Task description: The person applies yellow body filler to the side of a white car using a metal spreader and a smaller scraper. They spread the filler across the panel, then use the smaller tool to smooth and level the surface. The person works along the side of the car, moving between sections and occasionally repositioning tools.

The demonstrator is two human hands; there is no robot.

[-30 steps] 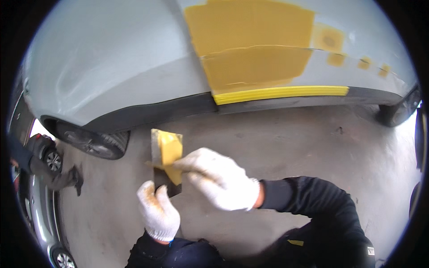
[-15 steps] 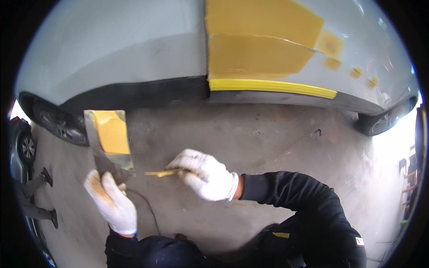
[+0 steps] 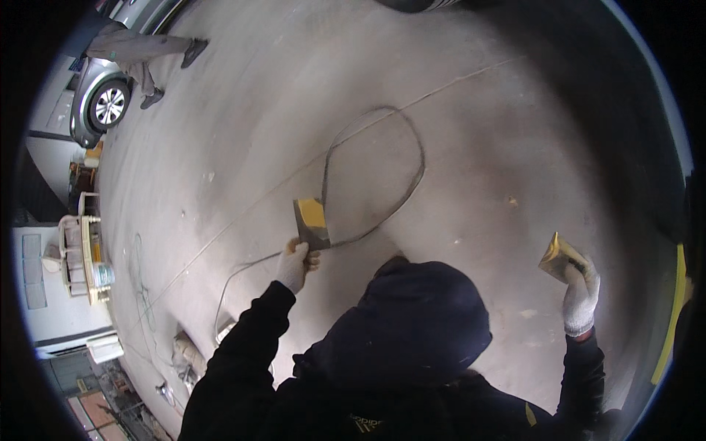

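Near the middle of the floor view, my left hand [image 3: 298, 261] in a white knitted glove is closed on a dark flat plate [image 3: 312, 231] with yellow paste on it. At the right, my right hand [image 3: 581, 294], also gloved, grips a thin putty spreader [image 3: 559, 253] smeared with yellow paste. The two are held well apart over the grey floor [image 3: 471, 184]. My dark-sleeved arms and clothing fill the lower middle.
A dark cable [image 3: 419, 147] loops across the floor. At upper left, another person's legs [image 3: 140, 48] stand beside a car [image 3: 103, 103]. A cart [image 3: 81, 257] and clutter line the left. A car's side with yellow tape [image 3: 669, 309] edges the right.
The view has swung from the car's putty-covered panel to the floor. My hands have moved wide apart, each still holding its tool.
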